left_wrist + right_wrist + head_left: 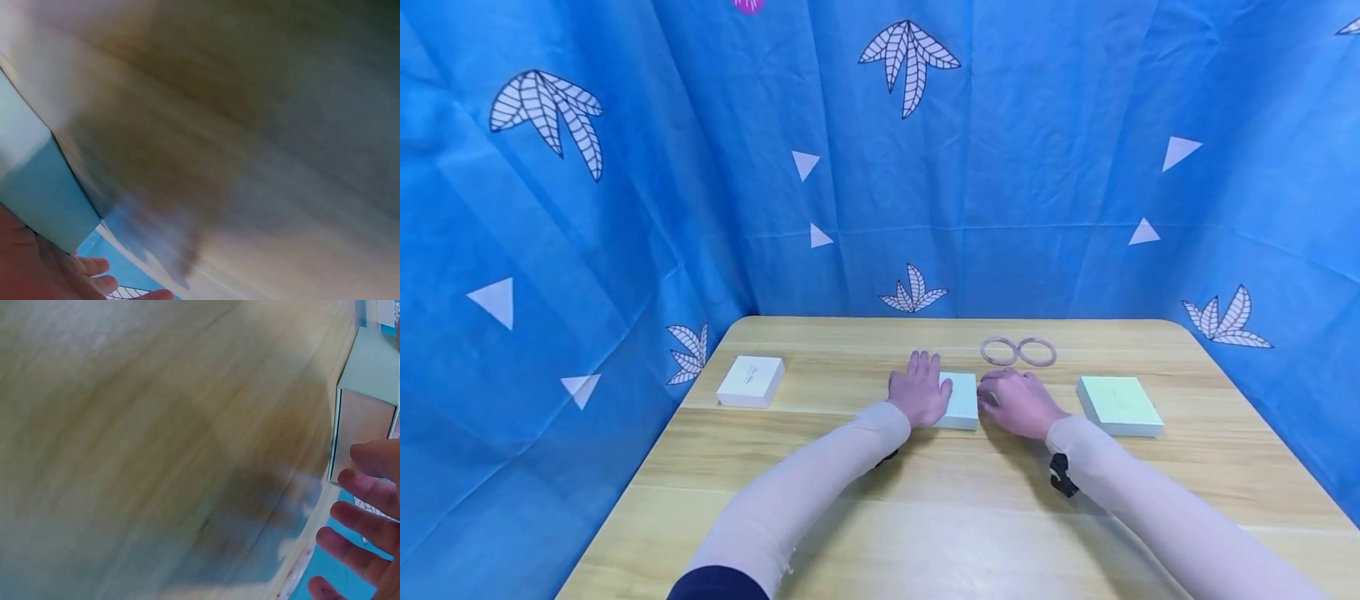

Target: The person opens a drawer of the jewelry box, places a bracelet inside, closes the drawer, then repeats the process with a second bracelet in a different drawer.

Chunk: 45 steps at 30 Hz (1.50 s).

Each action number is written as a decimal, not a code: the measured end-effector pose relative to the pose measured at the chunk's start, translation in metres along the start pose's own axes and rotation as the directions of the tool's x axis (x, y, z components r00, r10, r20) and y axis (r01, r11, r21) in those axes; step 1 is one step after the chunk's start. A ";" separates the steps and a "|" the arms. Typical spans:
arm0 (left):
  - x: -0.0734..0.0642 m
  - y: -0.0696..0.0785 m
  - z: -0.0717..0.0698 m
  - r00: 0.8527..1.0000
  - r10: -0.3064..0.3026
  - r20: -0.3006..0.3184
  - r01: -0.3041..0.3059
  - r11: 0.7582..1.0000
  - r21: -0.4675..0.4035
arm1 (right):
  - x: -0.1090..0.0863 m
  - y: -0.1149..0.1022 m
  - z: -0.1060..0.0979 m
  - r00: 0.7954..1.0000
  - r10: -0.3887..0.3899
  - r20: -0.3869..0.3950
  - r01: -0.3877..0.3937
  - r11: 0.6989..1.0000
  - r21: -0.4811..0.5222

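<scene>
A pale blue box (960, 402) lies on the wooden table between my two hands. My left hand (919, 390) is at its left side with straight fingers pointing away from me and the thumb against the box. In the left wrist view, part of the box (53, 194) shows above that hand. My right hand (1019, 402) is at the other end, fingers slightly bent and spread. The right wrist view shows the box's end with a pale panel (359, 422) inside its edges; thumb and forefinger are close in front of it. Whether they touch it, I cannot tell.
A white box (751, 381) sits on the table at the left, and a light green box (1120, 406) at the right. Behind my right hand lie two pinkish rings (1037, 340) side by side. A blue patterned curtain (1037, 167) hangs around the table's far and side edges.
</scene>
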<state>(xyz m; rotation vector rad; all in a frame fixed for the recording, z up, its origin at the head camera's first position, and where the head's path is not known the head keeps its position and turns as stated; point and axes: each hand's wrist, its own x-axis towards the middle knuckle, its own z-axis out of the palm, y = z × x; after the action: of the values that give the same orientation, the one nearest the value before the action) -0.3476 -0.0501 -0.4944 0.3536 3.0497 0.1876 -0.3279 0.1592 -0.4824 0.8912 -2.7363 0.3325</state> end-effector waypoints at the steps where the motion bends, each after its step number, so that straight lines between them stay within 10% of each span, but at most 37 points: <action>1: 0.000 0.000 0.000 1.000 -0.001 0.001 0.001 1.000 0.002 | 0.000 0.000 0.001 1.000 -0.001 -0.001 0.001 1.000 0.001; 45: -0.008 0.005 -0.011 1.000 -0.009 0.017 0.008 1.000 0.004 | 0.003 0.000 0.000 1.000 -0.018 0.014 0.018 0.999 0.036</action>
<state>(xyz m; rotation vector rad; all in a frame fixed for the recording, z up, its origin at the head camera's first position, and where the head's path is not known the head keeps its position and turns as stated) -0.3394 -0.0487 -0.4829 0.3407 3.0348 0.1768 -0.3301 0.1581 -0.4814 0.9302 -2.7414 0.3749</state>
